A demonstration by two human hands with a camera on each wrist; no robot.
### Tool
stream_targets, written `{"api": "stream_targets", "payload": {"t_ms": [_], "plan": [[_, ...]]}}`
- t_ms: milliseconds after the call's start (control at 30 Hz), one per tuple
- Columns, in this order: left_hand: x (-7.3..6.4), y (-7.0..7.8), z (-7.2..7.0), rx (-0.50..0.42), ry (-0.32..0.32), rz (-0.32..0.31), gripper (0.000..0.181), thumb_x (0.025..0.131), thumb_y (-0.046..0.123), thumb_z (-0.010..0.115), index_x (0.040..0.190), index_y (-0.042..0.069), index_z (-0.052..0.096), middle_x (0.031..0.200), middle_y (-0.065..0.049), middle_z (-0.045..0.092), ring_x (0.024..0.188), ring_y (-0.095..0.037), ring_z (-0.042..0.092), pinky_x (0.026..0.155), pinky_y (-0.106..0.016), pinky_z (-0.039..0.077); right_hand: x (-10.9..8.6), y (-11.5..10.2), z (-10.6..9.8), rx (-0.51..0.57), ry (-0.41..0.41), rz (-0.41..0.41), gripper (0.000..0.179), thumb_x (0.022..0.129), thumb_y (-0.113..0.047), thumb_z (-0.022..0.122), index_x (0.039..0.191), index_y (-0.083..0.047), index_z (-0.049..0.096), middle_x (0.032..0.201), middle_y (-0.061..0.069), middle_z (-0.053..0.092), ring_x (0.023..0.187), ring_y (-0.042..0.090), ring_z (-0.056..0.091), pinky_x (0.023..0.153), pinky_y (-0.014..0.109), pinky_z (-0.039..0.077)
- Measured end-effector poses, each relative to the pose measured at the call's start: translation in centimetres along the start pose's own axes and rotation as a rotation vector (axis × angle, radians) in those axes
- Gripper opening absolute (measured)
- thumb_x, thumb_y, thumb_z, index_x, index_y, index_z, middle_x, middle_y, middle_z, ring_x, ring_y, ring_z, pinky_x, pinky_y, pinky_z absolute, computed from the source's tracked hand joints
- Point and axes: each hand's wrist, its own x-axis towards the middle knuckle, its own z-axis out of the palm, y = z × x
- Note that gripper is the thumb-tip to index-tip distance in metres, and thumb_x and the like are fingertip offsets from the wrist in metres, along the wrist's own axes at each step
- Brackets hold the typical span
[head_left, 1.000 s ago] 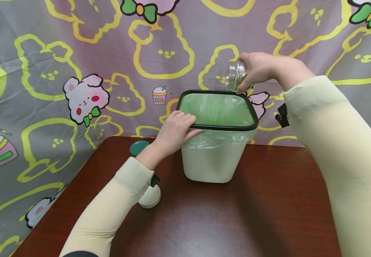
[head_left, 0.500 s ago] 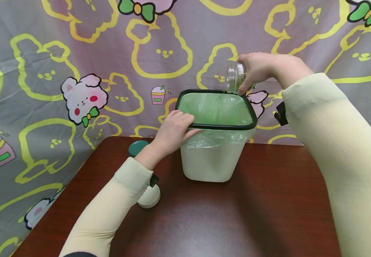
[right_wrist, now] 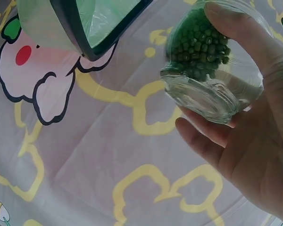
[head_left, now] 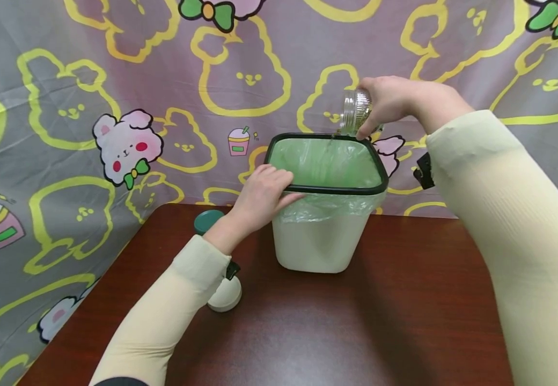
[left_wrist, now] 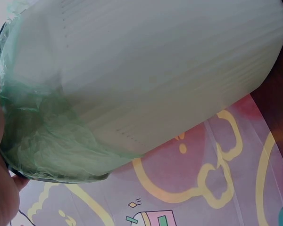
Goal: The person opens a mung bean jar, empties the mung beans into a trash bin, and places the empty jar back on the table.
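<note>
A white trash can (head_left: 320,244) with a black rim and a pale green bag (head_left: 327,161) inside it stands on the table. My left hand (head_left: 262,198) grips its near left rim, fingers over the edge and thumb outside. In the left wrist view, the bag's folded edge (left_wrist: 52,136) hangs down the can's outer wall. Above the far right rim, my right hand (head_left: 391,102) holds a clear glass jar (head_left: 350,113) tipped sideways, its mouth facing left. Small green beans (right_wrist: 198,54) lie inside the jar, and a few small pieces fall from its mouth toward the can.
Behind my left forearm, a teal round top (head_left: 208,220) shows on the brown table (head_left: 303,327). A white round lid-like thing (head_left: 226,296) lies nearer, partly covered by the sleeve. A patterned curtain (head_left: 245,53) hangs close behind the can.
Small pieces now drop from the jar's mouth at the far rim; one second ago none showed falling. Both hands keep nearly the same place and hold.
</note>
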Motion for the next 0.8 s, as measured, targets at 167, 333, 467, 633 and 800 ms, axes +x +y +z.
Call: {"api": "stream_targets", "payload": {"t_ms": [167,333,467,633,800], "plan": [[0.03,-0.03,0.00,0.007,0.002,0.001,0.042,0.089,0.030,0.072,0.070,0.009,0.041,0.061,0.000,0.037,0.061,-0.021,0.043,0.085,-0.039,0.042,-0.02,0.00,0.15,-0.005,-0.005,0.001,0.098,0.075,-0.034,0.082,0.142,0.009,0.025,0.125,0.028,0.046,0.113,0.043,0.044,0.097,0.057,0.036],[-0.05,-0.04,-0.05,0.007,-0.005,-0.003,0.043,0.089,0.030,0.072,0.070,0.009,0.040,0.060,0.000,0.036,0.061,-0.020,0.042,0.085,-0.039,0.041,-0.04,-0.04,0.23,0.018,0.017,-0.002,0.098,0.075,-0.035,0.082,0.142,0.009,0.025,0.123,0.027,0.047,0.110,0.041,0.046,0.096,0.056,0.037],[-0.06,-0.02,-0.11,0.006,-0.003,-0.005,0.043,0.089,0.030,0.072,0.070,0.009,0.040,0.061,0.000,0.036,0.061,-0.020,0.042,0.085,-0.039,0.041,-0.10,-0.09,0.23,0.033,0.027,-0.001,0.097,0.075,-0.035,0.082,0.140,0.011,0.026,0.121,0.026,0.047,0.109,0.041,0.046,0.095,0.055,0.037],[-0.04,0.05,-0.15,0.007,-0.002,-0.003,0.043,0.089,0.030,0.072,0.070,0.009,0.040,0.061,0.000,0.036,0.060,-0.020,0.041,0.085,-0.039,0.042,-0.30,-0.15,0.20,0.067,0.026,0.026,0.100,0.076,-0.036,0.080,0.140,0.013,0.021,0.122,0.029,0.044,0.111,0.042,0.045,0.097,0.055,0.037],[-0.03,0.13,-0.14,0.002,-0.003,0.000,0.043,0.089,0.030,0.072,0.071,0.009,0.039,0.061,0.000,0.035,0.060,-0.020,0.040,0.084,-0.039,0.041,-0.33,-0.24,0.10,0.084,0.048,0.026,0.100,0.077,-0.033,0.080,0.142,0.013,0.019,0.123,0.029,0.044,0.111,0.042,0.045,0.097,0.055,0.036]]}}
